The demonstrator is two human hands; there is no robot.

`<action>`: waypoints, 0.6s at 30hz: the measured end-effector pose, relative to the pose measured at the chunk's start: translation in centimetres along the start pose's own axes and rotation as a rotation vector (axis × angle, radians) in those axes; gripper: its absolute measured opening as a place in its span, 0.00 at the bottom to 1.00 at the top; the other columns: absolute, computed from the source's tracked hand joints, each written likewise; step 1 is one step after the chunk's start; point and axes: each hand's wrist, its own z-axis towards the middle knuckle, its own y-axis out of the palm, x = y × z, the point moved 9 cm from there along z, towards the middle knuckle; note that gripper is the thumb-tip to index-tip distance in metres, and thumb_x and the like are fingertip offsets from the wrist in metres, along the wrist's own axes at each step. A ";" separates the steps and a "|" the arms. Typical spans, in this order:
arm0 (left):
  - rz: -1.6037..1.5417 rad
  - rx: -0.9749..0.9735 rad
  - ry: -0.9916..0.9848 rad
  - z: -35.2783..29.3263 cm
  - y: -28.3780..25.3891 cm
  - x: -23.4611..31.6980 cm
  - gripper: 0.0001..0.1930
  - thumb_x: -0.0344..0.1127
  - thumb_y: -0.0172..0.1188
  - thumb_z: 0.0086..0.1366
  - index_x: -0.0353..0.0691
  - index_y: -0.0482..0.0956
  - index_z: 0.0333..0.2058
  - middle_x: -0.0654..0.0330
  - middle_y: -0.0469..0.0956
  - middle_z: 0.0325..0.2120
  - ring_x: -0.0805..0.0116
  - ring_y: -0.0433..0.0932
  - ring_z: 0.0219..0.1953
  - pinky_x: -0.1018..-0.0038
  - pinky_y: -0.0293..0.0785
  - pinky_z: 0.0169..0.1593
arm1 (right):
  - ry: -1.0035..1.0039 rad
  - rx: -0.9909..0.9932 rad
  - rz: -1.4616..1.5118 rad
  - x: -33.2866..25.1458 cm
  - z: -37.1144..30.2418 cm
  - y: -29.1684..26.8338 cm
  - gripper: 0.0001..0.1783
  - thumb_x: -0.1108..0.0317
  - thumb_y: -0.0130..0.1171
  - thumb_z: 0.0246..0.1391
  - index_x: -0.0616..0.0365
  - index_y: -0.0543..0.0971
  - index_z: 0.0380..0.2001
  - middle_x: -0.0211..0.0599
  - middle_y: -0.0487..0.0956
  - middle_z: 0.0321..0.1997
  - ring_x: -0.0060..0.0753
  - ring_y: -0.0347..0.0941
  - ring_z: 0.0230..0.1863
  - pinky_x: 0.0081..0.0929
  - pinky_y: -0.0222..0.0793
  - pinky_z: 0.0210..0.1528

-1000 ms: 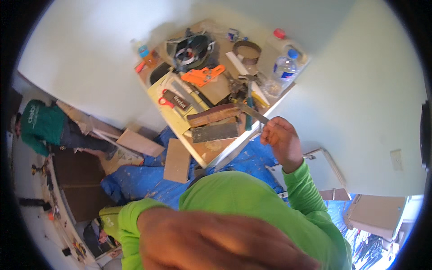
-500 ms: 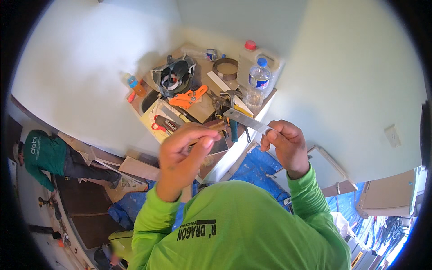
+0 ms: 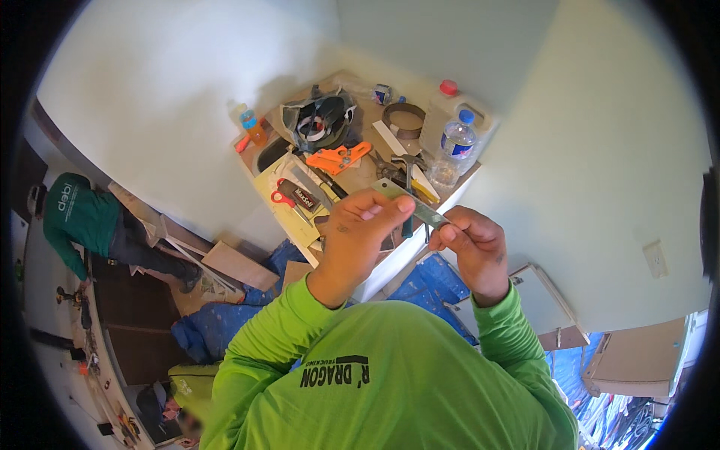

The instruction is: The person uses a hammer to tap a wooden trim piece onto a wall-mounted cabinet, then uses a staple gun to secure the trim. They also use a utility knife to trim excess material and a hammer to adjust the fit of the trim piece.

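Between my two hands is a flat metal strip [image 3: 427, 214] with a small hole near its far end. My left hand [image 3: 352, 244] is closed, pinching the strip's far part between thumb and fingers. The near end is pinched by my right hand [image 3: 480, 251], also closed. Both hands are raised in front of the worktop [image 3: 330, 176]. Beyond the strip on that top lie a claw hammer [image 3: 409, 160], an orange plastic tool [image 3: 337, 157] and red-handled scissors [image 3: 283, 196]. A teal handle [image 3: 407, 227] shows partly behind the strip.
At the back stand a dark bag [image 3: 319, 120], a brown roll of banding [image 3: 403, 120], a clear bottle [image 3: 456, 146] and a white jug [image 3: 480, 127]. Blue sheeting [image 3: 431, 289] covers floor below. A person in dark green [image 3: 90, 214] bends at far left. A cabinet panel [image 3: 544, 300] leans at right.
My left hand has moved right and taken hold of the strip, which only my right hand held before. The view has shifted slightly, so the worktop sits further right.
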 end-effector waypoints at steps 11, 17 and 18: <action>0.389 0.336 0.432 0.3 -6.5 6.9 0.08 0.32 0.62 0.68 0.36 0.81 0.43 0.56 0.84 0.43 0.66 0.78 0.45 0.69 0.70 0.53 | 0.021 0.054 0.058 0.2 0.0 -0.3 0.09 0.73 0.55 0.67 0.63 0.78 0.31 0.32 0.79 0.28 0.22 0.72 0.31 0.23 0.68 0.36; 1.269 0.022 1.253 -4.6 2.5 7.8 0.16 0.33 0.72 0.52 0.47 0.85 0.42 0.65 0.82 0.46 0.59 0.73 0.48 0.60 0.66 0.52 | 0.163 0.053 0.225 0.9 0.4 0.8 0.11 0.69 0.53 0.68 0.62 0.78 0.31 0.34 0.79 0.26 0.25 0.74 0.29 0.24 0.70 0.35; 1.292 0.023 1.287 -4.6 2.4 7.6 0.16 0.33 0.73 0.51 0.47 0.85 0.41 0.66 0.82 0.44 0.61 0.73 0.47 0.61 0.65 0.51 | 0.195 0.047 0.291 1.1 0.4 1.0 0.11 0.69 0.53 0.68 0.62 0.78 0.31 0.34 0.79 0.26 0.26 0.75 0.29 0.24 0.70 0.35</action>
